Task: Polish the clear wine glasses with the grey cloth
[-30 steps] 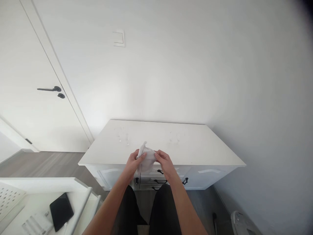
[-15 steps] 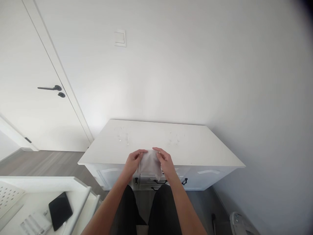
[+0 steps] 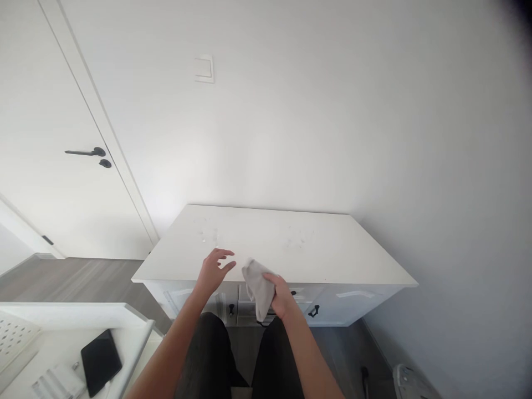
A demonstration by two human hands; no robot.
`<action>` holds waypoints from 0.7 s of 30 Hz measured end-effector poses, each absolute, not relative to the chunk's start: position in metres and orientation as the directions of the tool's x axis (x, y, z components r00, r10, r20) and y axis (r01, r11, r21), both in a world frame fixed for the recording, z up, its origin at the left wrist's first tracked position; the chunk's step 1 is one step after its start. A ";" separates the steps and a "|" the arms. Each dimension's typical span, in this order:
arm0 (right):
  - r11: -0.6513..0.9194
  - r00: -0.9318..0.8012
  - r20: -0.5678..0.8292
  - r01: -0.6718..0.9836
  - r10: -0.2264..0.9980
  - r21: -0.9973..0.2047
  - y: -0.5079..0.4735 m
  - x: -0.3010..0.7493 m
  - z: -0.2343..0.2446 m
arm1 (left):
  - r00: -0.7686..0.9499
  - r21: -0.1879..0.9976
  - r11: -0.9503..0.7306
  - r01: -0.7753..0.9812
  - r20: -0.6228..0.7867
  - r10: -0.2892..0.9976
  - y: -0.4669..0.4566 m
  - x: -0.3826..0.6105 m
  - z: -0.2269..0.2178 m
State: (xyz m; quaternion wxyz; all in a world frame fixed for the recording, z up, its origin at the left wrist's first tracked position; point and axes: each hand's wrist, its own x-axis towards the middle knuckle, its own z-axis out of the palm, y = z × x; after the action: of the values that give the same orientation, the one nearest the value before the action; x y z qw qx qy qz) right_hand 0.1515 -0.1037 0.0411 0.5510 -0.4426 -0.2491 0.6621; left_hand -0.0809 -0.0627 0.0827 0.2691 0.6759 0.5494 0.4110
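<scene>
A light grey cloth [image 3: 258, 288] hangs bunched from my right hand [image 3: 281, 296], which grips its right side near the front edge of the white cabinet [image 3: 257, 227]. My left hand [image 3: 214, 270] is apart from the cloth, a little to its left, fingers spread and curved with nothing in them. On the cabinet top lie two patches of small clear drops: one set of drops [image 3: 210, 235] at the left, another set of drops [image 3: 297, 238] right of the middle.
Black handles [image 3: 314, 311] stick out from the cabinet front. At lower left, a white desk [image 3: 124, 316] carries a black tablet [image 3: 101, 362] and a white object [image 3: 60, 382]. A door handle [image 3: 85, 151] is at left. A pale appliance [image 3: 411, 382] stands on the floor at lower right.
My left hand has let go of the cloth and moved left. The cloth, spread between both hands before, now hangs gathered in my right hand, slightly lower.
</scene>
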 end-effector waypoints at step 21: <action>-0.230 0.135 -0.409 -0.653 0.902 -0.721 -0.116 0.172 0.006 | -0.447 0.906 0.026 0.422 0.182 0.876 0.049 -0.092 0.015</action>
State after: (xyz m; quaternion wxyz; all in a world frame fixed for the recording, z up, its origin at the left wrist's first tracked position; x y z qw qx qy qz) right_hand 0.1719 -0.1158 0.0058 0.6049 -0.4489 -0.1387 0.6429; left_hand -0.0923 0.0492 0.0153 0.2228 0.4765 0.6808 0.5097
